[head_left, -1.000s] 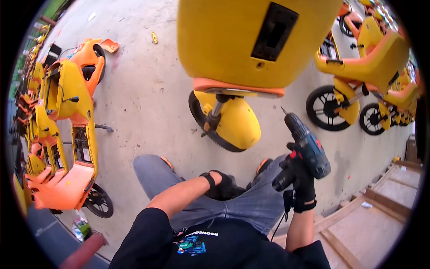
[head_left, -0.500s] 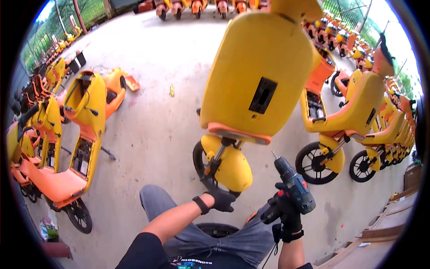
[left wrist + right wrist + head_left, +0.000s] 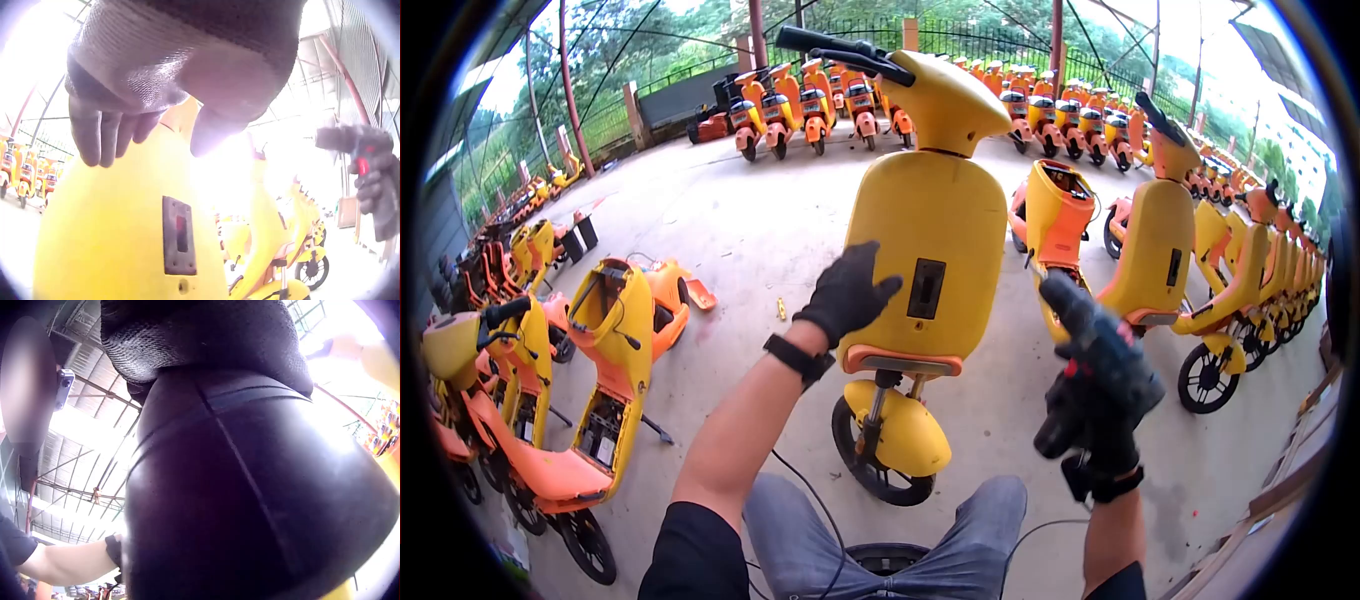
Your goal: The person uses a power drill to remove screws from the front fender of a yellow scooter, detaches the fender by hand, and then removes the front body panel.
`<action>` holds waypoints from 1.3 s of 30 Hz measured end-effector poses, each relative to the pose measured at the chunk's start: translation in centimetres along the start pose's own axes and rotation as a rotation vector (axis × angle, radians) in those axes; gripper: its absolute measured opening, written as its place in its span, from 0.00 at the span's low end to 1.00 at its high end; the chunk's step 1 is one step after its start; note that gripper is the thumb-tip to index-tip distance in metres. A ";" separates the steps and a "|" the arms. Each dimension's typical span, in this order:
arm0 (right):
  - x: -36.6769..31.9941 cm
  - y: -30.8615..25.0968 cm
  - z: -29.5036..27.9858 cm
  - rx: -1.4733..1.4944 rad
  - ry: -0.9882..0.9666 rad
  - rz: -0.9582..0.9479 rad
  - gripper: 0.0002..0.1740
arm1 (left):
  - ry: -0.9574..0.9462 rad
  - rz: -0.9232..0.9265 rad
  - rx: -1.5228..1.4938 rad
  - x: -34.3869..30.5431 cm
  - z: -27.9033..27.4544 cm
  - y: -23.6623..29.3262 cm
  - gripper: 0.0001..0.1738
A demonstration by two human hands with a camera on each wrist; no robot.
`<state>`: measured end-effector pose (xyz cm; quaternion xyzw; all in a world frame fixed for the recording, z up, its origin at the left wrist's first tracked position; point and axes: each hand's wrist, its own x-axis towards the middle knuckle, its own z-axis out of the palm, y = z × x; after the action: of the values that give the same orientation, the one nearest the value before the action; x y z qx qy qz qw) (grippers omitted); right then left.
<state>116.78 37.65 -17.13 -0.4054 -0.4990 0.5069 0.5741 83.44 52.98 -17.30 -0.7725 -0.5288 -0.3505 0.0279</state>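
A yellow electric scooter (image 3: 980,230) stands upright in front of me, its broad front panel bearing a black recessed plate (image 3: 927,290). My left hand (image 3: 847,295), in a black glove, is raised before the panel's left side, fingers extended and thumb apart. The left wrist view shows its fingers (image 3: 90,134) pointing down over the panel's upper part, holding nothing. On the right, my gloved right hand (image 3: 1090,415) grips a cordless drill (image 3: 1115,365) by its handle, nose tipped up and left, apart from the scooter. A dark, smooth part of the drill (image 3: 250,487) fills the right wrist view.
Partly stripped scooters (image 3: 605,370) stand at left, with an orange body part (image 3: 675,300) behind them. More scooters (image 3: 1160,240) line the right side; a further row (image 3: 810,110) stands along the back fence. Wooden boards (image 3: 1280,500) lie at lower right. A cable (image 3: 820,510) hangs near my knees.
The head view has tilted up, bringing the scooter's handlebar into sight. My left hand has risen from my lap to the front panel. The drill has shifted right in my right hand.
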 end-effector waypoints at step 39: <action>26.4 -1.8 1.9 0.092 -0.300 -0.177 0.12 | 0.177 0.158 0.243 15.7 4.6 -0.8 0.58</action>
<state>114.95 63.36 -10.75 -0.2528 -0.5893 0.5314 0.5536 88.17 67.76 -12.12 -0.7687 -0.5005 -0.3473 0.1948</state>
